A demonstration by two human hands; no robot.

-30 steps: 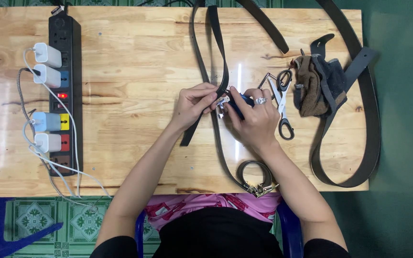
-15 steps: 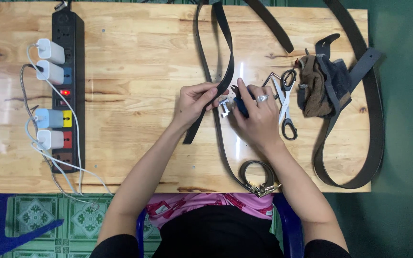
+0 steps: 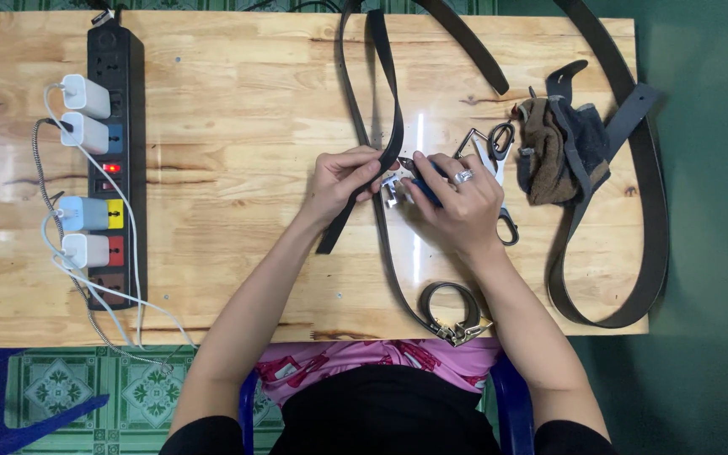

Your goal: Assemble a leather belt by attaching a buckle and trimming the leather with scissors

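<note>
Head view, wooden table [image 3: 238,101]; both hands meet near table centre, right of middle. Left hand [image 3: 343,181] pinches a dark leather belt strap [image 3: 389,126] between thumb and fingers, clenched on it where the strap crosses the table; the strap runs from the far edge down past the hand, its free end lying on the wood just below the left wrist. Right hand [image 3: 457,202], ring on one finger, closed around a small dark-handled tool [image 3: 419,181] pressed at a silver buckle piece [image 3: 392,192]; tool tip hidden, kind cannot be told. Scissors [image 3: 499,181] lie just beside the right hand, partly under it. A coiled belt with metal buckle [image 3: 452,307] sits at the near edge. Brown and grey cloth [image 3: 562,147] lies right, with another dark belt [image 3: 650,227] looping around it. Containers: only the black power strip [image 3: 115,168] at left; its sockets hold four white chargers [image 3: 86,118], cables trailing off the near edge.
</note>
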